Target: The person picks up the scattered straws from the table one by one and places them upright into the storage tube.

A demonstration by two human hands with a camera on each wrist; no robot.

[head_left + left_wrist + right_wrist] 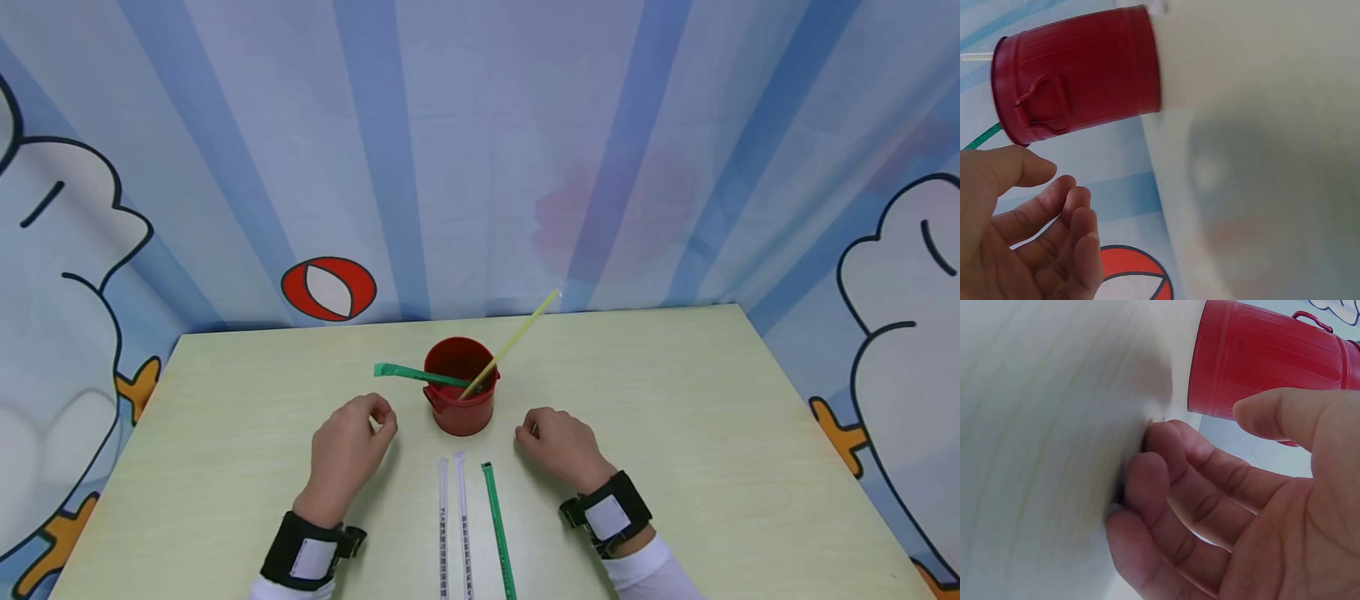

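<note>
A small red bucket (462, 417) with side handles stands upright near the middle of the table. Leaning in it are a green-wrapped straw (405, 371), tilted left, and a yellow straw (525, 327), tilted right. To the left of the bucket hovers my left hand (347, 454), loosely curled, with a gap between thumb and fingers and nothing held. My right hand (564, 446) is at the bucket's right, also loosely curled around nothing; in the right wrist view its fingertips (1147, 478) are at the tabletop. Both hands are apart from the bucket.
In front of the bucket, between my forearms, lie two white-wrapped straws (443, 525) and another green-wrapped straw (498, 525), all pointing away from me. The pale wooden table (720, 400) ends at a blue striped curtain (480, 167) with cartoon prints, which also hangs along both sides.
</note>
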